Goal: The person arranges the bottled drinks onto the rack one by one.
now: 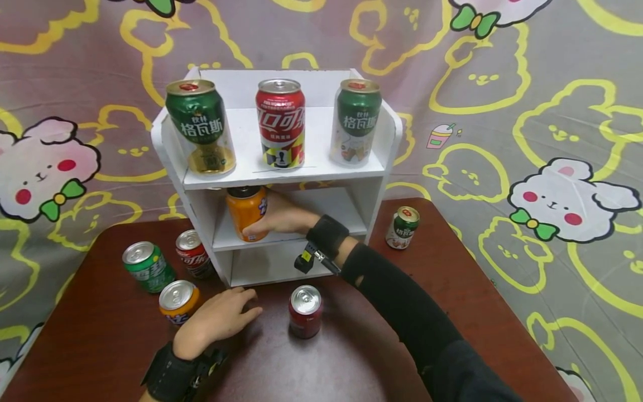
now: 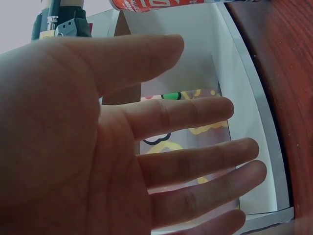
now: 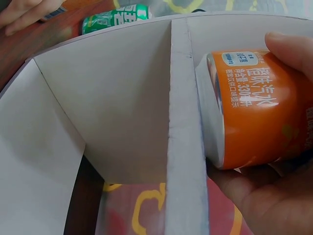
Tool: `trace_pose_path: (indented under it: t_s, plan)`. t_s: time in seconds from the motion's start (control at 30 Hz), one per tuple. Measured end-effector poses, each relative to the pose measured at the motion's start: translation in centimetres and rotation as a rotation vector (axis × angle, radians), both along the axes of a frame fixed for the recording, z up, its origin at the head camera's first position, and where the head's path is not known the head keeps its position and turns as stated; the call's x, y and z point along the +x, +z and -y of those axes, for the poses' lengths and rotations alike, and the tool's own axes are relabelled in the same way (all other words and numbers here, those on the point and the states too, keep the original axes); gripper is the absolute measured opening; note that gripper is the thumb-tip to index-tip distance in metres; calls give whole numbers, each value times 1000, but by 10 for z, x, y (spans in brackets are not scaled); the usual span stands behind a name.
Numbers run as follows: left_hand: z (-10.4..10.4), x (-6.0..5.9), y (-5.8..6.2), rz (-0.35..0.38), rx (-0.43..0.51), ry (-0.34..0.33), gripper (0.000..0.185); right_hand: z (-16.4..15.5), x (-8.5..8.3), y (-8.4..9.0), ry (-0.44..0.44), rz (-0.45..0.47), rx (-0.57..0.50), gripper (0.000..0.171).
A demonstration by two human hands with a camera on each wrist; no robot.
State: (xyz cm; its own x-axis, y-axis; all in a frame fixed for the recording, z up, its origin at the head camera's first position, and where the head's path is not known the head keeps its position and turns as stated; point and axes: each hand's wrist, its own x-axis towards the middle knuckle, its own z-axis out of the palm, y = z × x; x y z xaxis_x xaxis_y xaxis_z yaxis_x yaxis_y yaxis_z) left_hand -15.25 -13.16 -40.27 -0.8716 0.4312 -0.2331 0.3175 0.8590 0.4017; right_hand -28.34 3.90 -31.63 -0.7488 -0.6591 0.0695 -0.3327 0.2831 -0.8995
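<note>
My right hand [image 1: 287, 215] grips an orange soda can [image 1: 241, 215] at the left end of the white rack's [image 1: 156, 137] middle shelf. In the right wrist view, thumb and fingers wrap the orange can [image 3: 264, 107], its base right at the shelf board's edge [image 3: 187, 127]. My left hand [image 1: 221, 315] hovers over the table in front of the rack, fingers loosely extended and holding nothing. The left wrist view shows the palm [image 2: 117, 166] with fingers spread. Beside that hand stands a second orange can [image 1: 177, 301]; to its right is a dark red can [image 1: 305, 315].
On the top shelf stand a green-and-gold can [image 1: 201, 131], a red cola can [image 1: 281, 123] and a green-and-white can [image 1: 356, 123]. A green can [image 1: 150, 271] and a red cola can [image 1: 193, 257] stand left of the rack. Another green-and-white can [image 1: 402, 230] is at right.
</note>
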Motion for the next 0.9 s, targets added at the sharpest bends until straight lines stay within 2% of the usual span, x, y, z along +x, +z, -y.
trace_pose_path:
  t_s: [0.2,0.43,0.7,0.9]
  plan:
    - [0,0,-1,-10,-6,-5,42,3,3,-1,-1,-28,-28,60]
    - [-1,0,-1,-8,3,-8,43,9,11,-4,-97,-114,-30,60]
    - [-1,0,0,-2,-5,-6,41,17,17,-7,-168,-146,-71,58]
    - [-1,0,1,3,0,-9,41,19,20,-7,-211,-163,-45,60]
